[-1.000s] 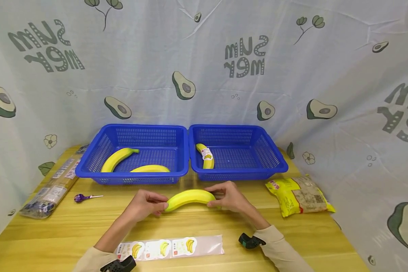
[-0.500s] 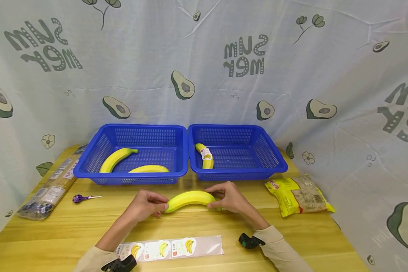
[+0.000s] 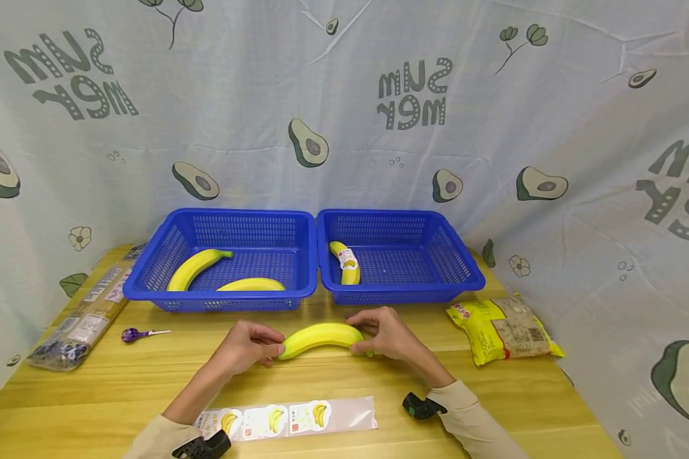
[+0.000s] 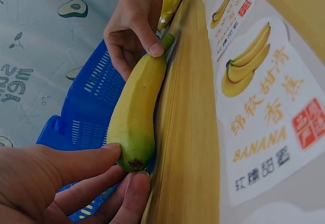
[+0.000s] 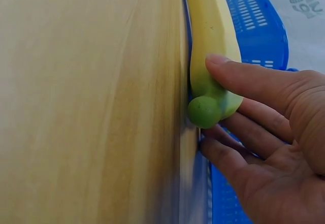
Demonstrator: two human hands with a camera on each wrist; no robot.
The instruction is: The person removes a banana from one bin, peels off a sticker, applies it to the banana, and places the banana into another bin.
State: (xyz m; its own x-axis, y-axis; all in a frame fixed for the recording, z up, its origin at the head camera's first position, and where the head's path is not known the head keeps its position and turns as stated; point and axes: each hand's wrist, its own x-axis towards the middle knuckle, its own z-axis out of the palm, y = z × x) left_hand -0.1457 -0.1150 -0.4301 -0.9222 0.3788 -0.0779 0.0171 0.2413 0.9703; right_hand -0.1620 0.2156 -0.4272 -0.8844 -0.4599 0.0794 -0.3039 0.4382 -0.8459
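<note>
Banana (image 3: 321,336) on the tabletop (image 3: 149,382), pinched end to end: left hand (image 3: 247,349) at blossom tip, right hand (image 3: 387,335) at stem. Apparently light fingertip holds; could roll or slip free.

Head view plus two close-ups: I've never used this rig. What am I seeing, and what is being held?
No machine: a person's bare hands. The wide picture comes from a head camera; the close-ups come from cameras on each wrist. The left hand pinches the blunt end of a banana, and the right hand pinches its green stem end. On the wooden table are two blue baskets: the left basket holds two bananas, the right basket one labelled banana. Nearby lie a sticker strip, a yellow packet and purple scissors.
</note>
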